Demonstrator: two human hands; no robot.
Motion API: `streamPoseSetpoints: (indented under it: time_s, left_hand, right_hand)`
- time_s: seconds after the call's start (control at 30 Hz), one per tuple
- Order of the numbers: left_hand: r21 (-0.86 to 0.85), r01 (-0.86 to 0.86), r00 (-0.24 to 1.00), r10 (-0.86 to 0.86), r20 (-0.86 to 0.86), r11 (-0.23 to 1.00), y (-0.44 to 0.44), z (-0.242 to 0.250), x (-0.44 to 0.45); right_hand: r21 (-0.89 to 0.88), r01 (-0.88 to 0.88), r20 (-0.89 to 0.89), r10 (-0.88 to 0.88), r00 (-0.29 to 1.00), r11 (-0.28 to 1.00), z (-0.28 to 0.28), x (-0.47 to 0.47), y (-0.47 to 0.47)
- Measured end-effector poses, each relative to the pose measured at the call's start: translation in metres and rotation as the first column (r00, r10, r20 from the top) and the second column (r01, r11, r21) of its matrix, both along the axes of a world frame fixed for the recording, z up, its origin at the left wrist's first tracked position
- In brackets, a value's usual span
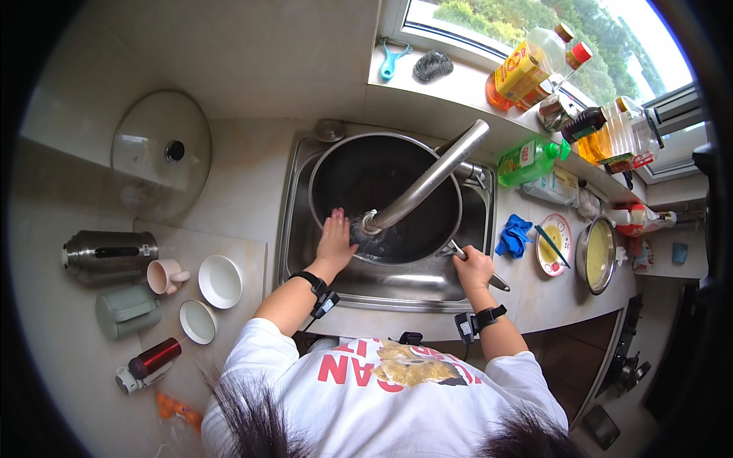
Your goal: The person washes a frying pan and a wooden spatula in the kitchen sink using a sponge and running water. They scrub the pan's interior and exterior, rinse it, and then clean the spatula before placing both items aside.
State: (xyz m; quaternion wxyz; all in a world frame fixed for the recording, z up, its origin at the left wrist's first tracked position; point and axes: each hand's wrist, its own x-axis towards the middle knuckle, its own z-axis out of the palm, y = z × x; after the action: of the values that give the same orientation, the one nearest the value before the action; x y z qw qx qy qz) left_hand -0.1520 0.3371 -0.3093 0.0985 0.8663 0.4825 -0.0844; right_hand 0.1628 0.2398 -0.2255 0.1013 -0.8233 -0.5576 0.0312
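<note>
A large dark frying pan [366, 177] rests tilted in the stainless steel sink [401, 284]. Gripping its metal handle [499, 281] is my right hand [473, 268], at the sink's front right. My left hand [337, 240] reaches over the pan's near left rim, fingers straight and side by side, with nothing visible in it. Beside those fingertips, water runs from the faucet [435, 177] and splashes into the pan. Whether the left palm touches the pan is hidden.
Right of the sink are a green dish soap bottle [524, 162], a blue cloth [515, 236], a plate with chopsticks [554, 243] and a metal bowl [598, 255]. A glass lid [161, 154] leans at the left wall, above white bowls [220, 281] and a thermos [154, 358]. Oil bottles [524, 68] line the windowsill.
</note>
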Motion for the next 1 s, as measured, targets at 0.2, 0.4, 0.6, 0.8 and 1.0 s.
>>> streamPoseSetpoints:
  time_s: [0.2,0.4,0.6,0.8,1.0]
  left_hand:
    - [-0.037,-0.111,0.989,0.114,0.093,0.993,-0.019,0.003,0.017]
    - [-0.292,-0.033,0.971,0.1,0.219,0.956,-0.035,0.008,0.046]
    - [-0.303,0.177,0.844,0.014,0.537,0.937,-0.048,0.003,0.058]
    - [-0.342,0.103,0.879,0.075,0.47,0.934,-0.037,0.025,0.077]
    - [-0.303,0.124,0.918,0.006,0.396,0.945,-0.039,0.03,0.076]
  right_hand:
    - [-0.022,0.125,-0.084,-0.127,0.988,0.992,-0.016,-0.011,0.006]
    - [-0.058,0.164,-0.194,-0.172,0.966,0.985,-0.041,-0.027,0.005]
    - [-0.046,0.138,-0.28,-0.145,0.949,0.989,-0.055,-0.038,0.015]
    - [-0.051,0.088,-0.324,-0.1,0.941,0.995,-0.062,-0.05,0.031]
    - [-0.11,0.032,-0.344,-0.069,0.936,0.993,-0.052,-0.053,0.029]
